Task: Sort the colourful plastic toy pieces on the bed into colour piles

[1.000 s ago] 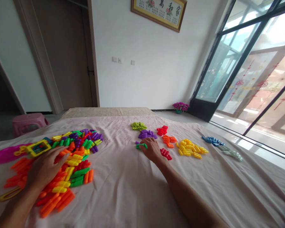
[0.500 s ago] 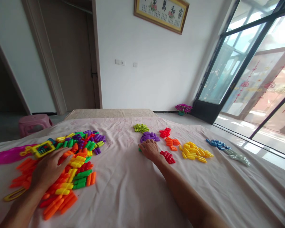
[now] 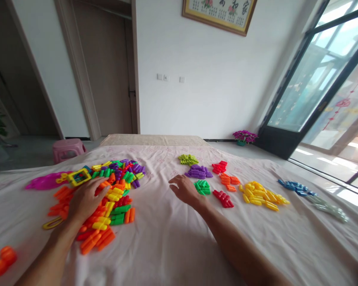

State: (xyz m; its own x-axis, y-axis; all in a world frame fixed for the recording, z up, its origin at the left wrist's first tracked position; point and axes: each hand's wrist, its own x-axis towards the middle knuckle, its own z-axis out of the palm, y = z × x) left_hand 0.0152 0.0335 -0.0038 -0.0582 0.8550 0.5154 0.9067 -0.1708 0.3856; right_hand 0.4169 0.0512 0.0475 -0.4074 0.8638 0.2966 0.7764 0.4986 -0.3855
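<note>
Right hand (image 3: 183, 190) is partly open, thumb apart from the bent fingers, no piece visible in its grasp. Green pieces (image 3: 202, 186) lie just to its right, purple pieces (image 3: 198, 171) farther ahead on that side. Mixed pile (image 3: 116, 194) lies well to its left, around the left hand (image 3: 86, 200), which is nearer; its pieces share no long axis. Left thumb is spread; any hold cannot be determined. Versus half a second earlier, the right hand is clear of the green pieces, now exposed.
</note>
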